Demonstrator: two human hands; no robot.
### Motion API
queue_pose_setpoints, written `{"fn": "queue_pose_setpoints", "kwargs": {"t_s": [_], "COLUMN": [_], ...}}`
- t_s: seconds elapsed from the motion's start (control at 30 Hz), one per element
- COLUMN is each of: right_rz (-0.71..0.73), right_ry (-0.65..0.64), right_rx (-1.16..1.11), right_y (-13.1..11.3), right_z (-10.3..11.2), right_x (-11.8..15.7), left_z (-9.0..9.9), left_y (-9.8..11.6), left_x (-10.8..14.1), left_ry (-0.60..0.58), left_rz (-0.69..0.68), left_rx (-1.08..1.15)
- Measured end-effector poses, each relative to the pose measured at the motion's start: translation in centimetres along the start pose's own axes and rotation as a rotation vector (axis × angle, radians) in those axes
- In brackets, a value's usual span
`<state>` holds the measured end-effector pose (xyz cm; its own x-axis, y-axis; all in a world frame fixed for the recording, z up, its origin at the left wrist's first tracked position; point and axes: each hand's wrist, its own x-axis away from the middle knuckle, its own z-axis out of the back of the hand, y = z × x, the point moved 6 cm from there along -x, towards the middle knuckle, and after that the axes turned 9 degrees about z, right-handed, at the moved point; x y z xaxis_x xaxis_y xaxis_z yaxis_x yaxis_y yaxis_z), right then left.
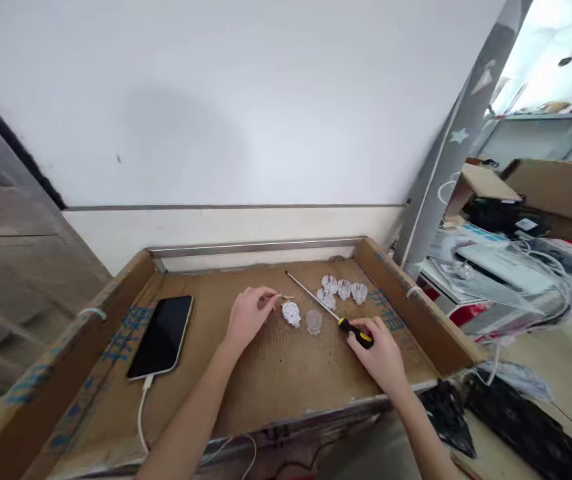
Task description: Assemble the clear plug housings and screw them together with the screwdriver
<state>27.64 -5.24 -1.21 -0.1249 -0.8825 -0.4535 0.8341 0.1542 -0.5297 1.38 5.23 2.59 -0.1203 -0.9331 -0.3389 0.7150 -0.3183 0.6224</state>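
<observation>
1. Surface: cardboard-lined tray (271, 393) below a white panel (266, 120).
2. Left: dark-screened phone (161, 337), white cable (141, 413) plugged in.
3. Left hand (250, 317): fingers curled, narrow; cannot tell if gripping. Small brass-coloured piece (287, 297) near fingertips.
4. Centre: white piece (291, 313), dotted with holes; clear cup (314, 321) just right.
5. Beyond: 4 clear pieces (345, 289), clustered.
6. Right hand (375, 347): closed round screwdriver (347, 327) handle, shaft slanting away leftward.
</observation>
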Motion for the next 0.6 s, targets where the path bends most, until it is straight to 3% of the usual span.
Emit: {"fn": "queue_pose_setpoints", "kwargs": {"t_s": [0.17,0.27,0.6], "right_rz": [-0.012,-0.028,-0.055], "right_ry": [-0.002,0.000,-0.004], "right_rx": [0.010,0.020,0.014], "right_y": [0.0,-0.1,-0.1], "right_z": [0.2,0.2,0.2], "right_x": [0.0,0.0,0.1], "left_z": [-3.1,-4.3,-5.1], "left_y": [4.7,6.4,6.2], "left_x": [2.3,3.2,4.0], "left_ry": [-0.189,-0.243,-0.235], "left_rz": [-0.237,-0.342,-0.427], "left_rx": [0.045,-0.008,-0.125]}}
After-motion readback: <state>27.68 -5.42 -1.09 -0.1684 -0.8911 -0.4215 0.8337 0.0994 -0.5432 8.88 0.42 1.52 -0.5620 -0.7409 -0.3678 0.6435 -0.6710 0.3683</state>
